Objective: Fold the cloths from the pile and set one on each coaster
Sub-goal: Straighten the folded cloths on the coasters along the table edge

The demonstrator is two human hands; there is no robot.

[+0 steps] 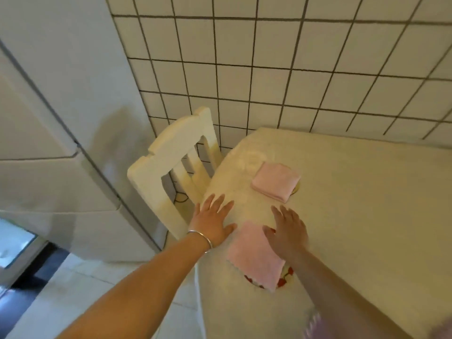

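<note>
Cream table (pixel 354 204) against a tiled wall (pixel 293 57); white chair (pixel 171 162) tucked in at its left end, fridge (pixel 61 118) beyond that.

Two pink folded cloths on the table. Far cloth (pixel 276 184) — a neat square sitting on a pale coaster (pixel 296 188), of which only a sliver of rim shows at the cloth's right side. Near cloth (pixel 256 255) — longer fold, lying over a coaster with red marks (pixel 285 277) that peeks out at its lower edge.

Left hand (pixel 214 222) flat on the bare table near the edge, fingers straight and spread, just left of the near cloth; thumb reaches toward the cloth's upper corner, contact unclear. Thin bangle (pixel 201 239) on that wrist.

Right hand (pixel 286 231) open too, fingers straight, palm down over the near cloth's upper right part — thumb lies on the pink fabric, fingertips extend past it toward the far cloth without reaching it.

Neither hand grips anything. Blurred lilac fabric (pixel 315 321) at the bottom right corner.
</note>
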